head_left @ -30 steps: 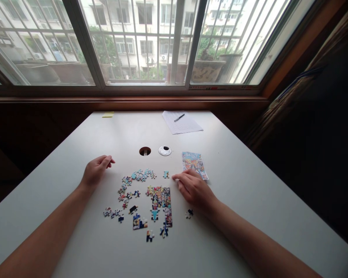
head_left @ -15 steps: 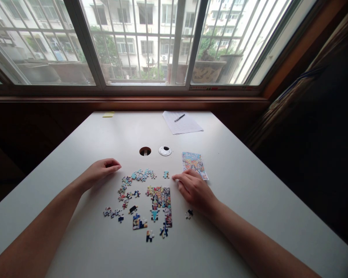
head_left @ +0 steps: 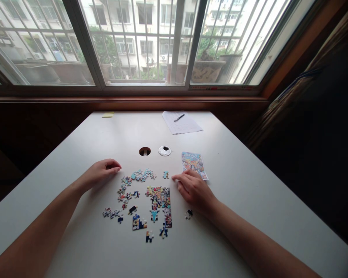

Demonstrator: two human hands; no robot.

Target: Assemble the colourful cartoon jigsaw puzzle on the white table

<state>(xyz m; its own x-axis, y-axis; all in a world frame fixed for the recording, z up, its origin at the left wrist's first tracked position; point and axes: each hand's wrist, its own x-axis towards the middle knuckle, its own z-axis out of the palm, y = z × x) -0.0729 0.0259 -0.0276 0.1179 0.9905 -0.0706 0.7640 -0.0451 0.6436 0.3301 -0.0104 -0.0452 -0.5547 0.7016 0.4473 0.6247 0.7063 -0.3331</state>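
My left hand [head_left: 104,170] rests on the white table left of the jigsaw pieces. Its fingers curl in toward the thumb, and no piece shows in them. A curved band of loose jigsaw pieces [head_left: 143,175] lies just to its right. My right hand [head_left: 195,189] lies palm down with the index finger stretched out and the others bent, holding nothing that I can see. Left of that fingertip, apart from it, sits a small joined bit of light-blue puzzle [head_left: 166,175]. The partly joined jigsaw puzzle [head_left: 162,197] lies between my hands, with a joined corner section [head_left: 138,222] nearby.
A colourful picture sheet [head_left: 193,162] lies partly behind my right hand. Farther back are a round table hole [head_left: 145,151], its silver cover [head_left: 164,151], paper [head_left: 184,125] with a pen [head_left: 179,117], and yellow notes [head_left: 108,114]. One loose piece [head_left: 188,214] lies below my right wrist.
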